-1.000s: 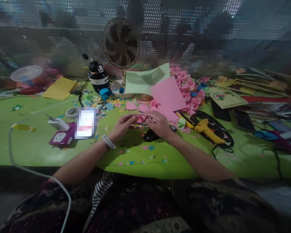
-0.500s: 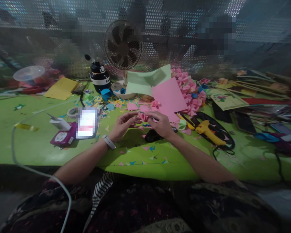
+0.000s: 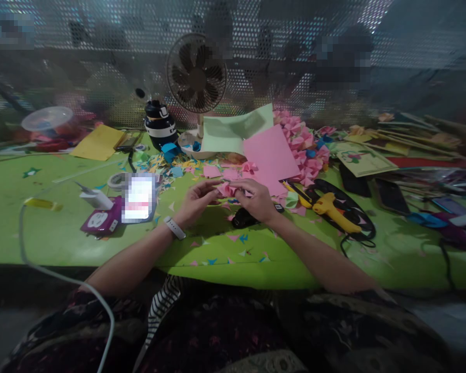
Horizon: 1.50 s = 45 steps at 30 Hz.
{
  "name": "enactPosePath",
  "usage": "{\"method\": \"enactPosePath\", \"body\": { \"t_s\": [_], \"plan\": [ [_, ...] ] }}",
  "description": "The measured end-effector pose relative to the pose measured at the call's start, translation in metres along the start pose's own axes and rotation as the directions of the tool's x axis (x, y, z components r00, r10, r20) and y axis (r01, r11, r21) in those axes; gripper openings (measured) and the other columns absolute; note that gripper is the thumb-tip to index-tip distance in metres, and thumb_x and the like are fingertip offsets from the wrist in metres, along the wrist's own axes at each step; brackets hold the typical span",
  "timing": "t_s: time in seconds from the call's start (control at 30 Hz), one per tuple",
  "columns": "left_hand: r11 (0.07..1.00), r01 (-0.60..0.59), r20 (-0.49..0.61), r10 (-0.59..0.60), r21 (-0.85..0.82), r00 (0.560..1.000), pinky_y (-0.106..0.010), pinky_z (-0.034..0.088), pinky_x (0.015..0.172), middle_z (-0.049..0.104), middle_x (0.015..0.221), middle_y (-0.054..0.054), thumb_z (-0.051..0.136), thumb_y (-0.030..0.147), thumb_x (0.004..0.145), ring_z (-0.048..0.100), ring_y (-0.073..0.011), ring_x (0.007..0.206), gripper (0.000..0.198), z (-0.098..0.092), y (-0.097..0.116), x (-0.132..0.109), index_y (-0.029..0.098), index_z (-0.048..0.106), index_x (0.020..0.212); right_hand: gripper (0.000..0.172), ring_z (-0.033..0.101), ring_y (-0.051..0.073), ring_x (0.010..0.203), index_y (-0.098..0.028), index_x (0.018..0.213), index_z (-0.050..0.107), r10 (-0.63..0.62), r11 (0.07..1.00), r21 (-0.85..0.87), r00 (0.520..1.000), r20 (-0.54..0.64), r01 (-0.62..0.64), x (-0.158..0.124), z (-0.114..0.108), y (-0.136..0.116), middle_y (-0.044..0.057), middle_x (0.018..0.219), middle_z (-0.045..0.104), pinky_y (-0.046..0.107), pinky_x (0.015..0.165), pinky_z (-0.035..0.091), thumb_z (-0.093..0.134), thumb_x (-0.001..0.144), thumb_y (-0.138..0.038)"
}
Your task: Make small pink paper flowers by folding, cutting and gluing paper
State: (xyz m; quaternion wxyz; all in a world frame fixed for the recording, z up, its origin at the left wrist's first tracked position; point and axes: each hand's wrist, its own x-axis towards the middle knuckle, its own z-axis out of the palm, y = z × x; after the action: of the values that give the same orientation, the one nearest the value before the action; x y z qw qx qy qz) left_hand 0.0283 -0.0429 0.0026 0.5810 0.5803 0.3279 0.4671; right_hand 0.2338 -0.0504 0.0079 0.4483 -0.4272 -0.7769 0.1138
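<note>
A small pink paper flower (image 3: pixel 228 189) is pinched between my two hands above the green table (image 3: pixel 202 233). My left hand (image 3: pixel 199 199) has its fingertips on the flower's left side, and a white band circles that wrist. From the right, the fingers and thumb of my right hand (image 3: pixel 255 198) close on the same flower and cover part of it. Beneath my right hand lies a black object (image 3: pixel 244 218), partly hidden. Behind the hands is a pink paper sheet (image 3: pixel 274 153), with another pink flower (image 3: pixel 249 168) at its left edge.
A yellow glue gun (image 3: pixel 336 212) rests on a coiled black cord at right. Behind it is a heap of pink paper flowers (image 3: pixel 301 150). On the left are a lit phone (image 3: pixel 139 198) and a purple adapter (image 3: pixel 99 221). A fan (image 3: pixel 197 75) and a dark bottle (image 3: pixel 160 127) stand at the back.
The pink flower has turned slightly between my fingers, showing more of its petals. Both hands stay in nearly the same place.
</note>
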Motion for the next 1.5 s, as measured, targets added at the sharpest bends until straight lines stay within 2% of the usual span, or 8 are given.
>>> {"method": "enactPosePath", "body": {
  "t_s": [0.23, 0.43, 0.5, 0.57, 0.67, 0.77, 1.1, 1.5],
  "plan": [
    [0.965, -0.11, 0.014, 0.11, 0.237, 0.994, -0.03, 0.056, 0.078, 0.077, 0.098, -0.009, 0.071, 0.029, 0.081, 0.071, -0.0173, 0.082, 0.036, 0.004, -0.007, 0.0, 0.015, 0.073, 0.114, 0.025, 0.07, 0.025, 0.103, -0.022, 0.103, 0.077, -0.124, 0.973, -0.195, 0.992, -0.003, 0.121, -0.002, 0.005, 0.0, 0.009, 0.107, 0.077, 0.046, 0.094, 0.055, 0.056, 0.09, -0.021],
    [0.918, -0.167, -0.005, 0.181, 0.359, 0.983, -0.037, 0.054, 0.092, 0.078, 0.103, -0.007, 0.069, 0.029, 0.083, 0.07, -0.0212, 0.093, 0.022, 0.002, -0.011, 0.002, 0.023, 0.079, 0.102, 0.026, 0.067, 0.026, 0.105, -0.024, 0.106, 0.076, -0.096, 0.98, -0.17, 0.995, 0.039, 0.101, -0.002, 0.004, -0.005, 0.009, 0.109, 0.076, 0.048, 0.096, 0.053, 0.056, 0.09, -0.022],
    [0.94, -0.135, -0.033, 0.152, 0.313, 0.988, -0.038, 0.055, 0.093, 0.078, 0.102, -0.007, 0.072, 0.033, 0.081, 0.071, -0.0207, 0.091, 0.024, 0.0, -0.012, 0.004, 0.023, 0.079, 0.102, 0.032, 0.065, 0.026, 0.11, -0.023, 0.116, 0.072, -0.057, 0.995, -0.082, 0.998, 0.02, 0.059, 0.0, 0.001, -0.007, 0.01, 0.119, 0.072, 0.048, 0.099, 0.052, 0.058, 0.088, -0.024],
    [0.978, -0.064, -0.059, 0.077, 0.2, 0.995, -0.037, 0.057, 0.087, 0.078, 0.097, -0.007, 0.076, 0.04, 0.078, 0.071, -0.0193, 0.084, 0.031, -0.002, -0.013, 0.006, 0.02, 0.079, 0.103, 0.04, 0.065, 0.025, 0.11, -0.022, 0.127, 0.066, 0.045, 0.997, 0.065, 0.999, 0.002, -0.045, 0.001, -0.003, -0.007, 0.011, 0.13, 0.067, 0.046, 0.098, 0.053, 0.057, 0.087, -0.027],
    [0.999, 0.029, -0.082, -0.026, 0.03, 0.996, -0.034, 0.059, 0.079, 0.078, 0.088, -0.006, 0.08, 0.05, 0.073, 0.071, -0.0168, 0.075, 0.04, -0.003, -0.012, 0.008, 0.018, 0.079, 0.097, 0.041, 0.066, 0.023, 0.107, -0.022, 0.129, 0.062, 0.245, 0.923, 0.296, 0.969, 0.041, -0.246, 0.004, -0.006, -0.003, 0.011, 0.13, 0.066, 0.042, 0.094, 0.056, 0.054, 0.091, -0.033],
    [0.998, 0.051, -0.093, -0.054, -0.036, 0.994, -0.033, 0.059, 0.078, 0.077, 0.084, -0.005, 0.083, 0.052, 0.068, 0.071, -0.0154, 0.072, 0.041, -0.003, -0.011, 0.01, 0.018, 0.079, 0.091, 0.039, 0.065, 0.022, 0.111, -0.022, 0.126, 0.062, 0.322, 0.852, 0.411, 0.944, 0.077, -0.324, 0.006, -0.006, 0.002, 0.01, 0.129, 0.067, 0.041, 0.097, 0.055, 0.056, 0.089, -0.036],
    [0.998, 0.059, -0.091, -0.06, -0.014, 0.994, -0.033, 0.059, 0.077, 0.078, 0.086, -0.005, 0.084, 0.051, 0.068, 0.07, -0.0154, 0.072, 0.04, -0.002, -0.011, 0.008, 0.019, 0.079, 0.092, 0.039, 0.065, 0.022, 0.111, -0.021, 0.122, 0.063, 0.339, 0.828, 0.436, 0.934, 0.111, -0.352, 0.007, -0.005, 0.0, 0.011, 0.129, 0.067, 0.041, 0.099, 0.054, 0.062, 0.086, -0.034],
    [0.999, 0.048, -0.086, -0.047, 0.005, 0.995, -0.033, 0.06, 0.079, 0.078, 0.089, -0.006, 0.081, 0.05, 0.072, 0.071, -0.0163, 0.075, 0.038, -0.003, -0.01, 0.006, 0.018, 0.078, 0.094, 0.036, 0.066, 0.021, 0.106, -0.019, 0.118, 0.066, 0.352, 0.824, 0.434, 0.929, 0.114, -0.366, 0.007, -0.006, 0.001, 0.01, 0.121, 0.069, 0.039, 0.094, 0.055, 0.059, 0.088, -0.036]
  ]
}}
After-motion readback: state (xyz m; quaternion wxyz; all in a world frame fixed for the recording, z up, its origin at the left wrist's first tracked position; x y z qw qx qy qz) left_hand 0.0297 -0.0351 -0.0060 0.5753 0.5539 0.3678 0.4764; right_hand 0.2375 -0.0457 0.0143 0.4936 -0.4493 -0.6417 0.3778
